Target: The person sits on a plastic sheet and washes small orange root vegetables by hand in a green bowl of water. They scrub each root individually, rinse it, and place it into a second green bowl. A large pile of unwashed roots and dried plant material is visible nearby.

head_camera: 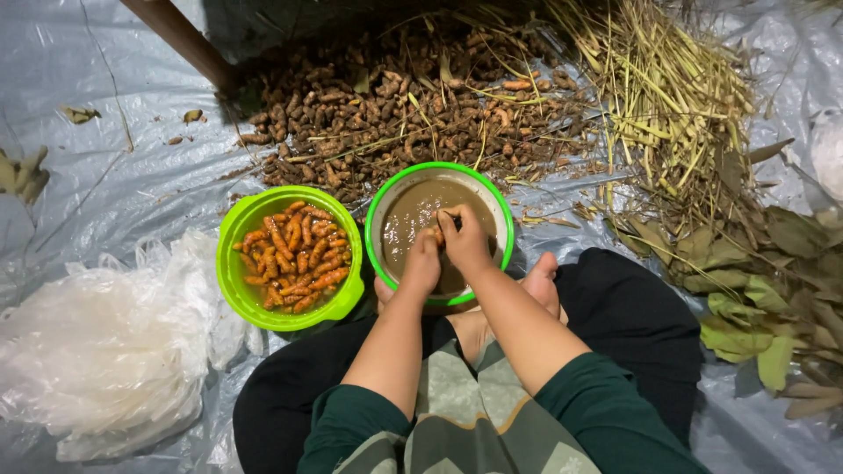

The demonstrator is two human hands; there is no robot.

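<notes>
Both my hands are together over a green-rimmed white bowl [488, 195] of muddy brown water. My left hand [421, 263] and my right hand [465, 241] close around a small turmeric root [438, 233] just above the water. To the left stands a green bowl [235, 281] holding several orange, cleaned turmeric roots [299, 256]. Beyond both bowls lies a big pile of dirty brown turmeric roots [395, 105].
I sit cross-legged on a grey plastic sheet [105, 175], bare feet [540, 290] under the bowl. Crumpled clear plastic bags [105, 351] lie at the left. Dry straw stalks [667, 96] and fallen leaves [755, 290] spread at the right. A wooden post [180, 39] stands at the back left.
</notes>
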